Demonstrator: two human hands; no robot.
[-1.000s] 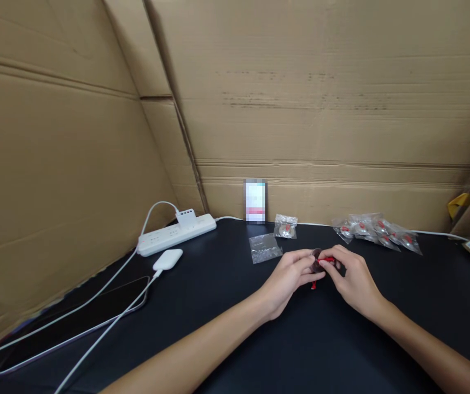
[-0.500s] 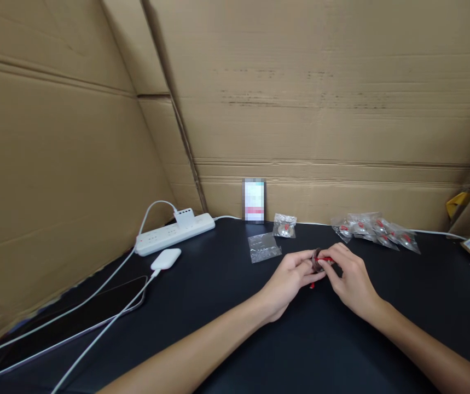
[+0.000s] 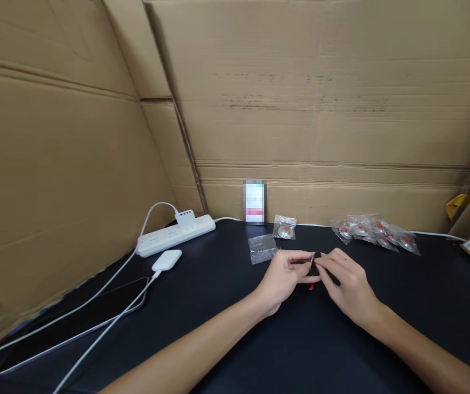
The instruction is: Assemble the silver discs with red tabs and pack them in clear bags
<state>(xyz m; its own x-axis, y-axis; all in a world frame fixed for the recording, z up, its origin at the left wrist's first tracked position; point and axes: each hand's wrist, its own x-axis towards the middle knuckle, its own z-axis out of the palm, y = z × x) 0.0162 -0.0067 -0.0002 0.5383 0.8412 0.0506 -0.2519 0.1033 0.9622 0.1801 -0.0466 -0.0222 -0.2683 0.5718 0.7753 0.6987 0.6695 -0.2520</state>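
Pinching a small dark disc (image 3: pixel 315 264) between them, the left hand (image 3: pixel 283 276) and the right hand (image 3: pixel 347 285) meet above the black tabletop (image 3: pixel 300 339), a little past the middle of the view toward one o'clock. The left hand's fingers (image 3: pixel 300 256) close narrowly on the disc's left edge, and the right hand's fingertips (image 3: pixel 320 264) close on its right edge, so both hands grip the same piece. A bit of red (image 3: pixel 312 286) shows just under the disc; whether it is joined to the disc cannot be told. At eleven o'clock from the hands lies an empty clear bag (image 3: pixel 261 248), and beyond it a small bag with a round part (image 3: pixel 284 226) inside. A blurred card (image 3: pixel 254 202) stands farther back, against the cardboard wall (image 3: pixel 325 109). At two o'clock a cluster of filled bags (image 3: pixel 376 232) lies well apart from the hands. At ten o'clock sit a white power strip (image 3: pixel 176 234) and a white charger (image 3: pixel 167 260), with a dark tablet (image 3: pixel 74 323) at eight o'clock.
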